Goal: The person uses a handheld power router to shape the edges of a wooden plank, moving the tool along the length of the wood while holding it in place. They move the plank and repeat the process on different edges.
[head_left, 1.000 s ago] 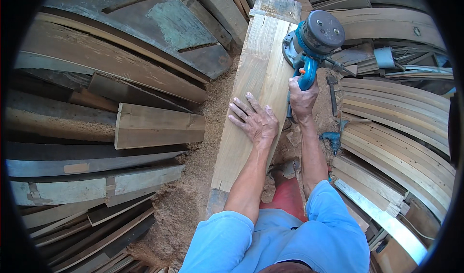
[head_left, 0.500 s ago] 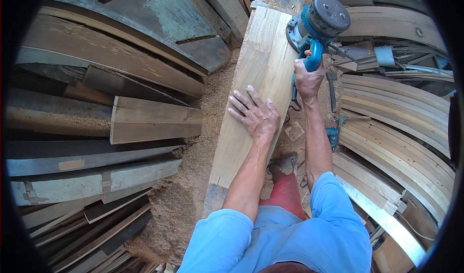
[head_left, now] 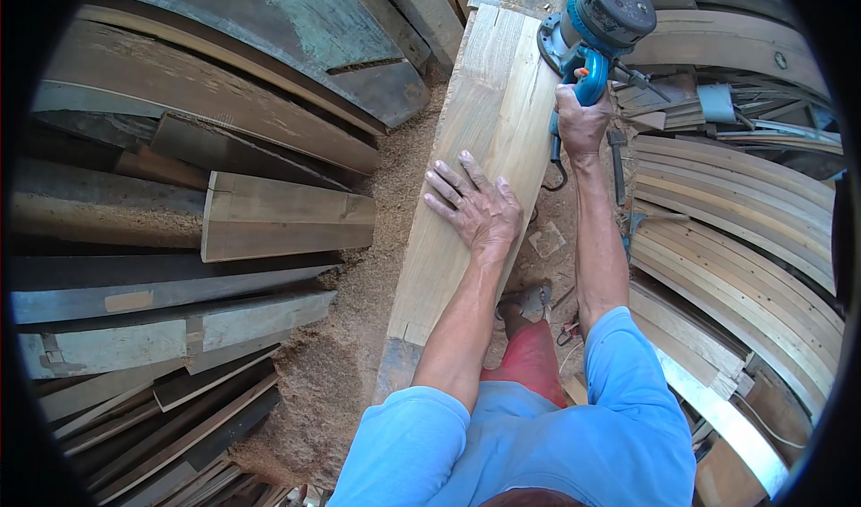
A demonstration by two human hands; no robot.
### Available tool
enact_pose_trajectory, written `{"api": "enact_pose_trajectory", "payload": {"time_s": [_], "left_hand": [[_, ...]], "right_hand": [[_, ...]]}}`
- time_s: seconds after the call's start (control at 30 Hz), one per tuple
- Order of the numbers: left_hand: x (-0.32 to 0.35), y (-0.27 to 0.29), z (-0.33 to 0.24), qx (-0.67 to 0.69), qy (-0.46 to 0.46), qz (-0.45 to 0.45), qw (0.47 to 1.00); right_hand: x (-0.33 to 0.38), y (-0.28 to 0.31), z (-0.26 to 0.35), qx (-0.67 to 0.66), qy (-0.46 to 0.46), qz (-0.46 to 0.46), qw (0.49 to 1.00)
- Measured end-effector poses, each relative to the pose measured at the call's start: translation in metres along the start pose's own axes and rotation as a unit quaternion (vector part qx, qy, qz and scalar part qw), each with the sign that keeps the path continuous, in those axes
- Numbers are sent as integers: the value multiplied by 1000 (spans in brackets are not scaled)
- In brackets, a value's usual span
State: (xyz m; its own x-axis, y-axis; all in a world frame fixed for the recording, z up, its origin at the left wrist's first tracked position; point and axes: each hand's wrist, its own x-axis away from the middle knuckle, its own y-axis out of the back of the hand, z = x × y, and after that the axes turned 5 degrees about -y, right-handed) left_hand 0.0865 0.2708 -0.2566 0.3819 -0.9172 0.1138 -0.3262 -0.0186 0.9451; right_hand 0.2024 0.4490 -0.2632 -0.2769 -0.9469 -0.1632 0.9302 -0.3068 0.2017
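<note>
A long pale wooden board (head_left: 475,112) lies lengthwise in front of me on a worn wooden support (head_left: 397,368), which shows at both ends. My left hand (head_left: 480,209) presses flat on the board's middle, fingers spread. At the far right edge of the board stands a blue router (head_left: 581,36) with a dark round motor top. My right hand (head_left: 585,123) is wrapped round its blue handle, thumb near an orange switch. The router's round base rests partly on the board's edge. Its bit is hidden, and a black cord hangs below the handle.
Stacked dark planks (head_left: 179,310) and a loose wooden board (head_left: 287,220) stand at the left. Curved wooden pieces (head_left: 744,238) fill the right side. A hammer-like tool (head_left: 617,166) lies beside my right forearm. Sawdust (head_left: 395,184) covers the floor, where my foot (head_left: 529,305) shows.
The router has moved slightly farther away and to the right along the board's edge, my right hand going with it. My left hand has stayed nearly in place.
</note>
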Motion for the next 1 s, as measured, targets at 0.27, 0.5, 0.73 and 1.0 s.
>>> {"api": "enact_pose_trajectory", "payload": {"time_s": [0.27,0.5,0.73,1.0], "left_hand": [[1,-4,1,-1,0,-8,1000],[0,-2,-1,0,0,-7,1000],[0,-6,0,-5,12,8,1000],[3,-12,5,-7,-1,-33,999]], "right_hand": [[-23,-5,-7,26,26,-22,999],[-39,-9,-10,34,35,-33,998],[12,7,12,42,30,-28,998],[143,47,60,26,-65,22,997]]}}
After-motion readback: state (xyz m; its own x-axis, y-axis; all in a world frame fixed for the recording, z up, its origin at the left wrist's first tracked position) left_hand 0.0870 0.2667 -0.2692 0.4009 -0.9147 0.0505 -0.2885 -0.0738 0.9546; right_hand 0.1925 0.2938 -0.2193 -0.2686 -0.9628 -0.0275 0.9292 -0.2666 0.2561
